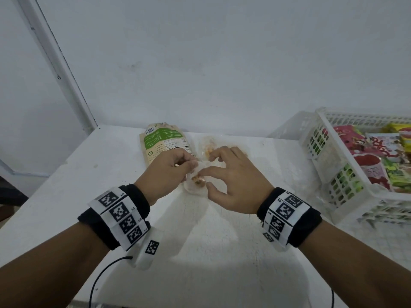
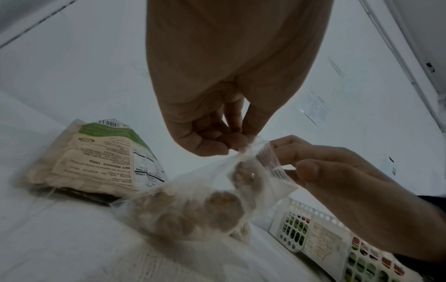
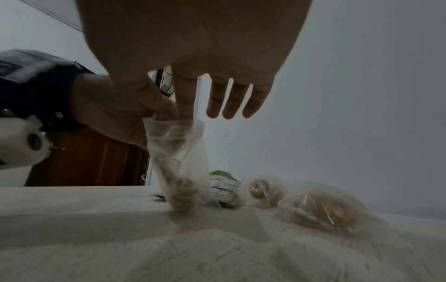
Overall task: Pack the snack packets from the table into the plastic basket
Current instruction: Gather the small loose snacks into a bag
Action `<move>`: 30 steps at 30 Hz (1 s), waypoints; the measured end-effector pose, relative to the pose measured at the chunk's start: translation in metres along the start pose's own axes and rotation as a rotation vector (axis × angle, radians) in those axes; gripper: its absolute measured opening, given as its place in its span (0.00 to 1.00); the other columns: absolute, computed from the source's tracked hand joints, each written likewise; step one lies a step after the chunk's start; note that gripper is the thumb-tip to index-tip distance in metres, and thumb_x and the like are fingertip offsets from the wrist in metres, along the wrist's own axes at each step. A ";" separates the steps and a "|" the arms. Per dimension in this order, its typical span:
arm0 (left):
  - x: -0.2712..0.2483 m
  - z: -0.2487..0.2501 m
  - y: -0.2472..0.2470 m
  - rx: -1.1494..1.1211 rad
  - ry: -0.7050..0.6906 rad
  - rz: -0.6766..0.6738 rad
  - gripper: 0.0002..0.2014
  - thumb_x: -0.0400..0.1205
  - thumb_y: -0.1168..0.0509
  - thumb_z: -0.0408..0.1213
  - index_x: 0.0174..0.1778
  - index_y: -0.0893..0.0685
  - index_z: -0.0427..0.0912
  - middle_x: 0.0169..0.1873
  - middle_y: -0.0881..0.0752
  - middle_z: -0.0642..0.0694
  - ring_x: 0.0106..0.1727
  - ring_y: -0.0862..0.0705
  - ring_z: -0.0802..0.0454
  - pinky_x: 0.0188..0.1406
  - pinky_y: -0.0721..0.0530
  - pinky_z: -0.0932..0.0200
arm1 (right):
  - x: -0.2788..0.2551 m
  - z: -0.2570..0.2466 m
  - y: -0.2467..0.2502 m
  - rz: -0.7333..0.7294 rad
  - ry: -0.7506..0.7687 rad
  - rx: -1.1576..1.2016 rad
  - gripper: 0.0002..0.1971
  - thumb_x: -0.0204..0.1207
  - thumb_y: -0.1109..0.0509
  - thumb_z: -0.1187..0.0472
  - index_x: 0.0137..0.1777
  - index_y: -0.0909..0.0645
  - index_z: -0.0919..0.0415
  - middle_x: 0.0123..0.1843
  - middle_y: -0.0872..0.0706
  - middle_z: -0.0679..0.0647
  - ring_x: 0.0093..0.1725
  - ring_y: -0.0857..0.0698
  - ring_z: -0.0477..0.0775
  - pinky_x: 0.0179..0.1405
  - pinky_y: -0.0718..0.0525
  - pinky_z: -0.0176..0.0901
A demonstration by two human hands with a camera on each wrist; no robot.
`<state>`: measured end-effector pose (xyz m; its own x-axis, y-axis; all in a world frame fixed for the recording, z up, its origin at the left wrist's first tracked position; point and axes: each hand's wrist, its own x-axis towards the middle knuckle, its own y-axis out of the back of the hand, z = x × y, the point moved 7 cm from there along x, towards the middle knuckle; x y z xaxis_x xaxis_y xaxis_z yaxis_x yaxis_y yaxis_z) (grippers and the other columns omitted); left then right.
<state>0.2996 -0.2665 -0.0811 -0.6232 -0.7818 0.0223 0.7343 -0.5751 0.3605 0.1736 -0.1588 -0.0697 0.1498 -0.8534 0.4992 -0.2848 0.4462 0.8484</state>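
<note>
Both hands hold one small clear bag of brown snacks (image 1: pixel 196 181) (image 2: pixel 193 209) (image 3: pixel 179 167) just above the white table (image 1: pixel 89 196). My left hand (image 1: pixel 169 167) (image 2: pixel 217 141) pinches the bag's top edge. My right hand (image 1: pixel 231 174) (image 3: pixel 183 106) pinches the same top between thumb and forefinger, its other fingers straight. A green and beige packet (image 1: pixel 164 143) (image 2: pixel 96 156) (image 3: pixel 223 186) lies behind the left hand. Two more clear bags (image 3: pixel 263 190) (image 3: pixel 325 209) lie behind the right hand. The white plastic basket (image 1: pixel 333 165) (image 2: pixel 313 236) stands at the right.
The basket holds several colourful packets (image 1: pixel 378 156). It sits against the wall at the table's right end. A black cable (image 1: pixel 100 276) runs from my left wrist off the near table edge. A brown wooden door (image 3: pixel 84 160) shows beyond the table.
</note>
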 end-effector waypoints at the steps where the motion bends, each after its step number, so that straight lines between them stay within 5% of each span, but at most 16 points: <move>1: 0.000 0.000 0.000 0.002 -0.005 0.004 0.06 0.86 0.31 0.36 0.46 0.13 0.38 0.37 0.13 0.49 0.32 0.20 0.58 0.36 0.18 0.64 | -0.001 0.001 -0.003 -0.022 -0.015 -0.019 0.17 0.79 0.33 0.45 0.62 0.11 0.48 0.64 0.21 0.54 0.58 0.23 0.58 0.58 0.21 0.55; 5: 0.001 0.003 0.003 0.021 -0.034 0.019 0.07 0.86 0.31 0.38 0.46 0.13 0.38 0.38 0.14 0.49 0.32 0.20 0.56 0.38 0.18 0.60 | -0.002 0.005 -0.014 -0.108 -0.026 -0.054 0.22 0.84 0.36 0.43 0.71 0.17 0.52 0.63 0.18 0.53 0.59 0.18 0.57 0.55 0.15 0.59; 8: 0.002 0.009 0.004 0.045 -0.083 0.033 0.06 0.86 0.31 0.38 0.45 0.13 0.42 0.33 0.15 0.58 0.30 0.21 0.63 0.36 0.22 0.64 | 0.004 0.008 -0.002 0.010 -0.050 0.048 0.12 0.85 0.31 0.53 0.63 0.12 0.55 0.51 0.14 0.49 0.50 0.15 0.54 0.50 0.15 0.54; 12: 0.003 0.014 -0.001 0.180 -0.172 0.006 0.06 0.87 0.32 0.40 0.45 0.13 0.49 0.36 0.14 0.58 0.32 0.21 0.65 0.40 0.23 0.63 | 0.009 0.011 0.007 0.007 -0.135 0.054 0.06 0.83 0.28 0.52 0.52 0.11 0.53 0.46 0.15 0.48 0.47 0.17 0.51 0.48 0.16 0.53; 18: 0.004 0.014 -0.011 0.216 -0.183 -0.010 0.06 0.87 0.32 0.40 0.45 0.13 0.49 0.35 0.14 0.58 0.33 0.21 0.65 0.41 0.23 0.62 | 0.003 0.007 0.002 -0.003 -0.065 -0.052 0.14 0.85 0.32 0.45 0.47 0.10 0.52 0.48 0.17 0.49 0.46 0.19 0.53 0.47 0.18 0.55; 22: 0.003 0.007 -0.014 0.184 -0.155 -0.016 0.07 0.87 0.32 0.39 0.43 0.13 0.49 0.36 0.14 0.58 0.35 0.20 0.64 0.44 0.21 0.59 | -0.006 0.005 -0.007 -0.096 -0.027 -0.091 0.28 0.82 0.40 0.31 0.56 0.08 0.51 0.62 0.18 0.54 0.59 0.19 0.58 0.58 0.18 0.59; 27: 0.004 0.007 -0.015 0.125 -0.132 -0.029 0.07 0.87 0.32 0.40 0.43 0.12 0.49 0.37 0.14 0.55 0.37 0.20 0.60 0.47 0.18 0.52 | -0.009 0.009 -0.005 -0.080 -0.057 -0.133 0.28 0.82 0.40 0.33 0.62 0.12 0.54 0.53 0.16 0.53 0.47 0.16 0.57 0.46 0.15 0.57; 30: 0.007 0.013 -0.008 0.069 -0.122 0.003 0.07 0.87 0.32 0.39 0.43 0.13 0.47 0.37 0.14 0.52 0.37 0.20 0.58 0.44 0.20 0.53 | -0.008 0.005 0.007 -0.025 -0.049 -0.073 0.31 0.80 0.37 0.29 0.67 0.15 0.53 0.58 0.17 0.52 0.50 0.17 0.54 0.49 0.17 0.49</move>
<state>0.2860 -0.2643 -0.0719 -0.6524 -0.7458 0.1347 0.7183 -0.5519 0.4235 0.1657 -0.1504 -0.0683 0.1091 -0.8758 0.4702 -0.2111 0.4418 0.8719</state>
